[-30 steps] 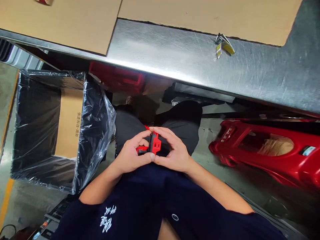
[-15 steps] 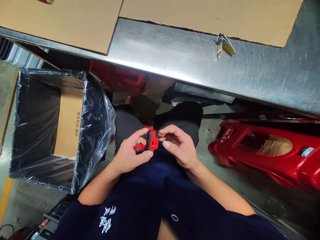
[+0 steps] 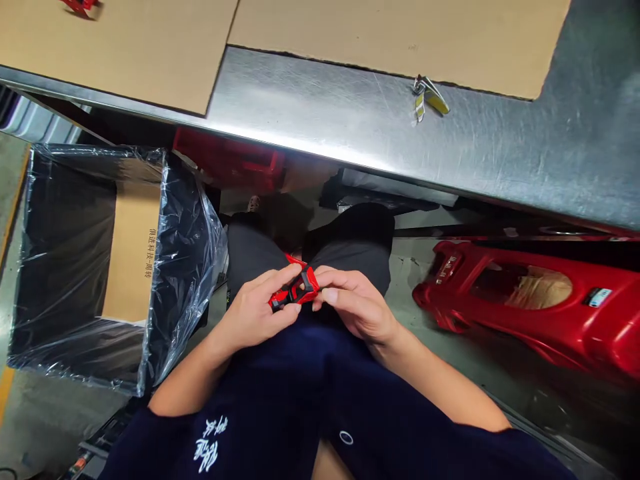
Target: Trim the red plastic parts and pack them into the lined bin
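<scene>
Above my lap, a small red-and-black plastic part [image 3: 306,283] with an opening in its middle is held between my two hands. My left hand [image 3: 257,307] is closed round its left side, thumb below and index finger along the top. The fingers of my right hand [image 3: 357,300] pinch its right end, the thumb in front. My fingers cover both ends of the part, so its full shape is hidden.
A bin [image 3: 70,253] lined with clear plastic stands to my left. Ahead runs a metal table [image 3: 325,100] with cardboard sheets [image 3: 390,40], a yellow-and-silver tool [image 3: 430,97] and a red piece [image 3: 83,5]. A red plastic stool [image 3: 525,293] lies at right.
The part has turned in my hands and now shows its black-edged opening. My right hand has moved left, from just beside the part onto its right end. The view has shifted slightly.
</scene>
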Action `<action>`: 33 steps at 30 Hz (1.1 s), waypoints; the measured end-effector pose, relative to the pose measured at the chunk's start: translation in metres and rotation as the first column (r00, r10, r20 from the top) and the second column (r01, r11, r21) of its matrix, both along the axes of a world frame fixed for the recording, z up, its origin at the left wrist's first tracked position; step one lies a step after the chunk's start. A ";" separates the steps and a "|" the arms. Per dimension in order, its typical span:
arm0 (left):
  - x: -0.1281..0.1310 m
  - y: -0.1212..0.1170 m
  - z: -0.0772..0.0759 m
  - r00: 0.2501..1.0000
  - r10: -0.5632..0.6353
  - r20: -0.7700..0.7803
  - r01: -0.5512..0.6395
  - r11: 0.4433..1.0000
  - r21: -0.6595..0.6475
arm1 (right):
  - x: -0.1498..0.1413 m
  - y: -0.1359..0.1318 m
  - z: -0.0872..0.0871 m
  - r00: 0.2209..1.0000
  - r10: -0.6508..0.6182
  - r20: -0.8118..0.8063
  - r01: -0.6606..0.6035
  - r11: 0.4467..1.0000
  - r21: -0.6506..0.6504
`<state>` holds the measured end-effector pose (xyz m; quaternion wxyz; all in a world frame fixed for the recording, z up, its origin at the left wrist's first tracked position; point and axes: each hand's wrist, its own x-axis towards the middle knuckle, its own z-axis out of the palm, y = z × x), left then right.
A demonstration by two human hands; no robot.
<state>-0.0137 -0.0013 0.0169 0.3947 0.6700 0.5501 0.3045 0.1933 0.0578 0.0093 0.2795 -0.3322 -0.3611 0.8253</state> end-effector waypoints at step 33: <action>0.015 0.000 0.001 0.941 0.261 0.216 -0.222 0.957 -0.188 | -0.007 0.001 -0.010 0.956 -0.240 0.170 -0.031 0.494 0.869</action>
